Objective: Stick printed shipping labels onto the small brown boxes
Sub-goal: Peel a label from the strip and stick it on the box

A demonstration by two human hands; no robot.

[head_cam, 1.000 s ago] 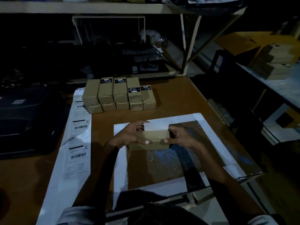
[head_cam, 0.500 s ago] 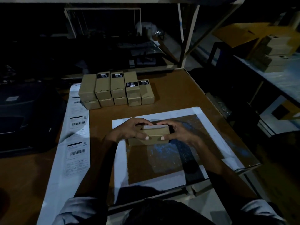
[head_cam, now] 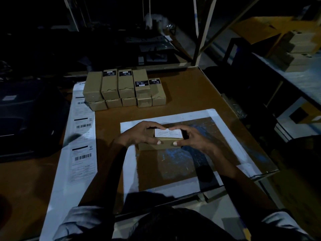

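At frame centre, a small brown box (head_cam: pixel 162 142) sat on a white-bordered mat (head_cam: pixel 225 126) on the bench (head_cam: pixel 187 94), a white printed label (head_cam: pixel 168 133) lying on its top face. The left hand (head_cam: pixel 139 133) and right hand (head_cam: pixel 194 137) gripped the box from either side, fingers (head_cam: pixel 151 125) curled over its far edge and thumbs against the near face. Toward upper centre stood a two-layer stack of brown boxes (head_cam: pixel 125 89), some bearing black labels, with a strip of barcode labels (head_cam: pixel 83 143) running down the left of the frame.
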